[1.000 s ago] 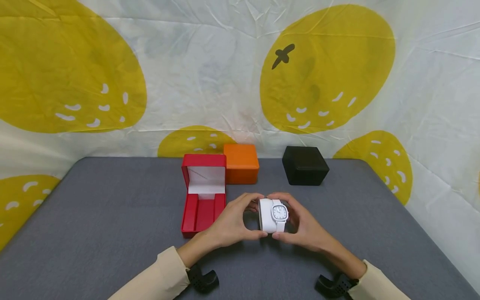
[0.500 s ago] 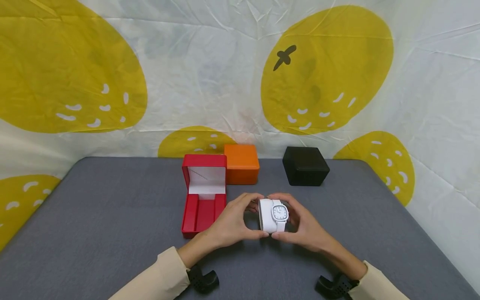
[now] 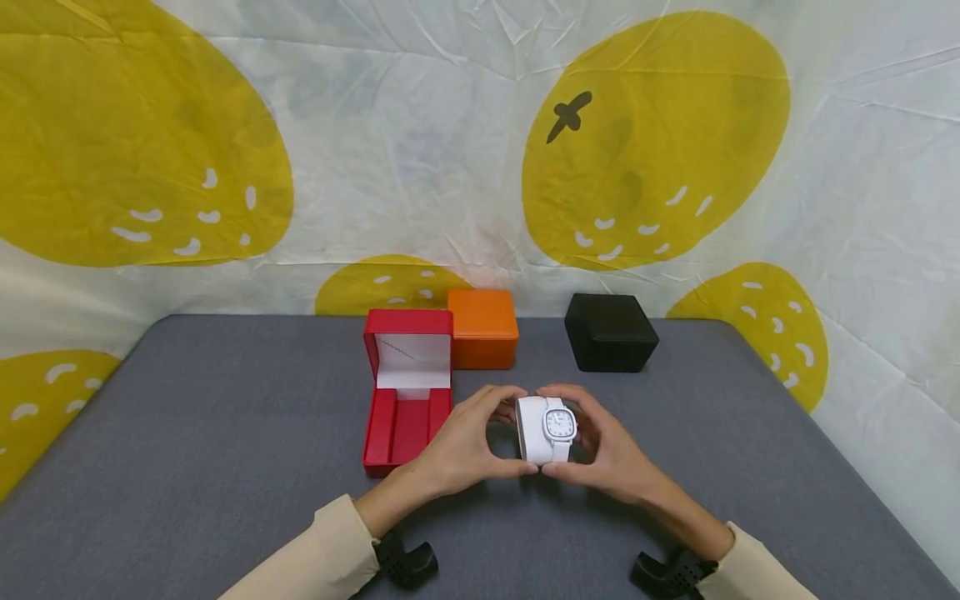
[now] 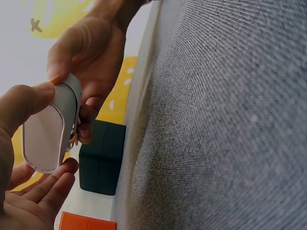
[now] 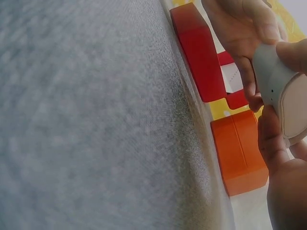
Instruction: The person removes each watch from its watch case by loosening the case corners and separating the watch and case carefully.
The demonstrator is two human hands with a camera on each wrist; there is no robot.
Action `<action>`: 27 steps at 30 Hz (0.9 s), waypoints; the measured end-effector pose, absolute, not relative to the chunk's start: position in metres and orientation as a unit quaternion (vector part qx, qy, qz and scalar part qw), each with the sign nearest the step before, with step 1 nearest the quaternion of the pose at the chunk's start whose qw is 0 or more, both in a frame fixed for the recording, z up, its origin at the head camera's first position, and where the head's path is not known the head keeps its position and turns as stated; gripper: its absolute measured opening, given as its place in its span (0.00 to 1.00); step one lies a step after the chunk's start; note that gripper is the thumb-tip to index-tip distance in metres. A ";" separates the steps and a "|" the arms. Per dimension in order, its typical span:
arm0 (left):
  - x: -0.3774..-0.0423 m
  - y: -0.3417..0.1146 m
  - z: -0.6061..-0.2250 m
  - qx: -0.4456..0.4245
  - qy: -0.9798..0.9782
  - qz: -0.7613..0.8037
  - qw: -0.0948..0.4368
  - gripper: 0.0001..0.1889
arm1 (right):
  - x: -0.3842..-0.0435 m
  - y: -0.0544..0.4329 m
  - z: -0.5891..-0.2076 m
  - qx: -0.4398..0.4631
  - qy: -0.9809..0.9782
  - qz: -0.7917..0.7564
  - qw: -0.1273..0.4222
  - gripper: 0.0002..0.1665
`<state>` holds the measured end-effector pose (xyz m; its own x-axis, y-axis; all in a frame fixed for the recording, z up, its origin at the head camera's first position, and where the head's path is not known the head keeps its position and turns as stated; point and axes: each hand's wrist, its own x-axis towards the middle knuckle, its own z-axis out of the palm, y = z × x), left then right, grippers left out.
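Note:
A white watch [image 3: 559, 425] with a squarish dial is strapped around a white watch pillow [image 3: 532, 429]. My left hand [image 3: 476, 437] grips the pillow from the left, thumb at its near edge and fingers at its far edge. From the other side my right hand [image 3: 607, 442] holds it the same way, thumb and fingers around the strap end. Both wrist views show the pillow's flat oval end [image 4: 43, 139] between the hands. Just left of my left hand stands a red watch box [image 3: 382, 425], its lid raised and white-lined, with a bare red compartment inside.
Behind the red box, touching or overlapping it in view, sits a closed orange box [image 3: 483, 329]. A closed black box [image 3: 611, 332] stands at the back right. All rest on a grey cloth-covered table [image 3: 225, 433], with a patterned curtain [image 3: 420, 150] behind.

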<state>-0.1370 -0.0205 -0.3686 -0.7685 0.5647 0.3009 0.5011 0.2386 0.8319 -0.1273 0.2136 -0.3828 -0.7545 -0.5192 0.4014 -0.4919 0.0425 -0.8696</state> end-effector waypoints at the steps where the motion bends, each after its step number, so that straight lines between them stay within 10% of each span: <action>1: -0.137 -0.021 -0.369 0.340 0.786 0.515 0.031 0.38 | -0.127 0.214 -0.383 -0.350 0.723 -0.595 0.011 0.49; 27: -0.138 -0.024 -0.370 0.339 0.795 0.502 0.035 0.38 | -0.127 0.215 -0.382 -0.332 0.741 -0.583 0.033 0.49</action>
